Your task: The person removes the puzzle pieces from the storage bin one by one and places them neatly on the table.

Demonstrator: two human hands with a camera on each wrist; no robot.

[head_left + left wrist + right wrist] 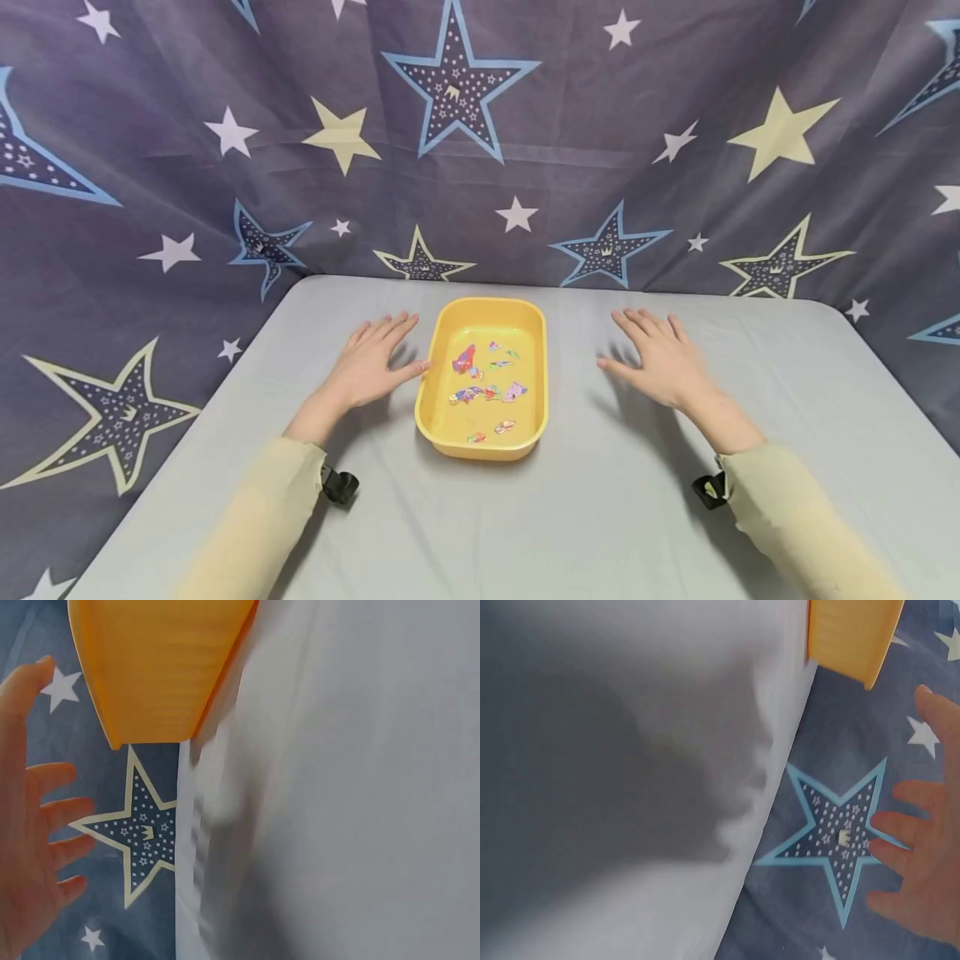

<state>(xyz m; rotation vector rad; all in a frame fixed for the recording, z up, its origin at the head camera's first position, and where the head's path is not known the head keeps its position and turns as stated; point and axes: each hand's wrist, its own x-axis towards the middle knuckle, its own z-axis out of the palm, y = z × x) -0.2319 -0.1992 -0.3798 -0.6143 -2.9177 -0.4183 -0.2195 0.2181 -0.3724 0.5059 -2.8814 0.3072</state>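
Observation:
A yellow rectangular tub (482, 451) stands on the table, a little left of the middle in the head view. Several small colourful flat cutouts, such as a red and purple one (465, 359) and a pale purple one (515, 392), lie scattered on its floor. My left hand (372, 364) hovers left of the tub with fingers spread, its thumb tip right at the rim in the head view. Off to the right of the tub, my right hand (662, 359) is held over the table, fingers extended and holding nothing. Both wrist views show the tub's outer wall (161, 675) beyond the thumb.
A pale grey cloth (600, 517) covers the table. Behind and beside it hangs a dark curtain (555, 108) printed with stars. Each wrist carries a small black device, one at the left cuff (341, 486) and one at the right (709, 491).

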